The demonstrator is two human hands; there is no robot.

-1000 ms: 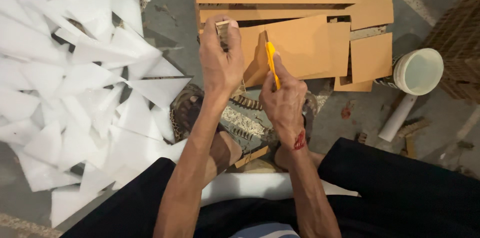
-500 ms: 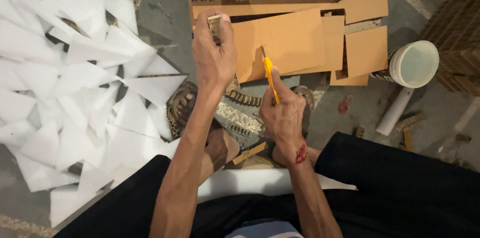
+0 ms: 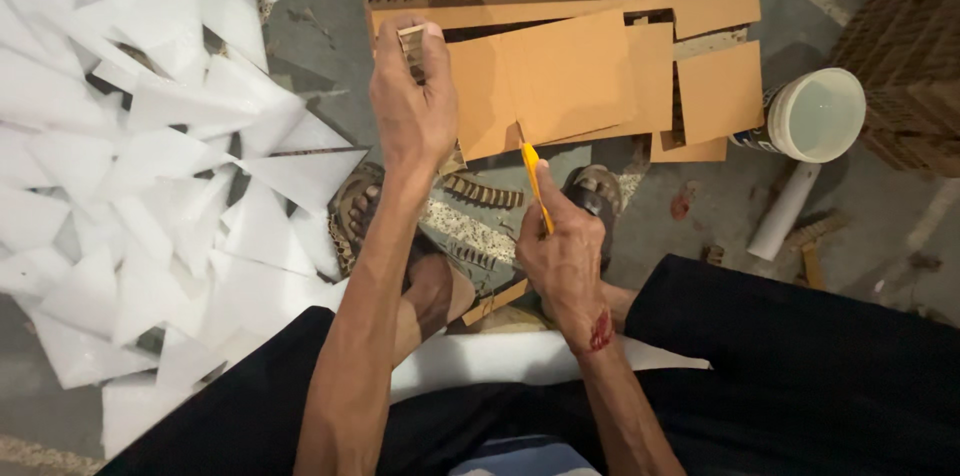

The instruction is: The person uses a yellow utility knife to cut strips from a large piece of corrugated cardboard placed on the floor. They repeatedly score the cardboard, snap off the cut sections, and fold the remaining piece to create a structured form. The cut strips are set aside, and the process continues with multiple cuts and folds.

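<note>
Fingers [image 3: 425,41] of my left hand [image 3: 410,106] pinch the card [image 3: 560,81] at its left edge; right hand [image 3: 565,256] grips a yellow knife [image 3: 535,186] — blade touching the card's near edge, pointing away from me.

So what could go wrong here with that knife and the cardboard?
The right hand drives the yellow knife into the cardboard close above a sandalled foot; a slip could cut it. The left hand pinches the cardboard's edge, so the sheet may twist mid-cut.
</note>
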